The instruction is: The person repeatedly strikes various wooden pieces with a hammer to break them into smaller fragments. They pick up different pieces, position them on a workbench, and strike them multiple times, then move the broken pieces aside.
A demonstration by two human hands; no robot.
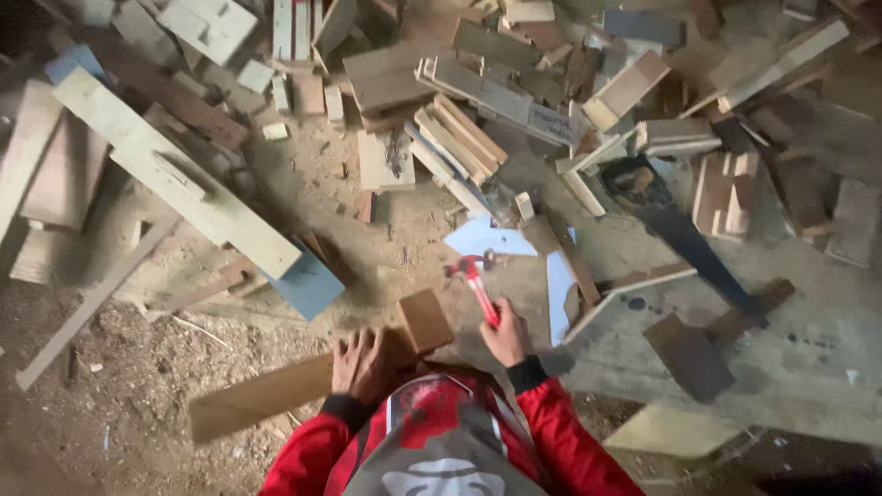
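My left hand presses flat on a long brown wooden board lying on the sawdust floor. A small brown wooden block rests on the board's right end, just beside my fingers. My right hand grips the red handle of a claw hammer, whose head is raised above and to the right of the block. My red sleeves show at the bottom of the view.
A handsaw with a dark blade lies to the right. Piles of wood offcuts fill the back. A long pale plank lies at the left, beside a blue-grey panel. Dark boards lie at right.
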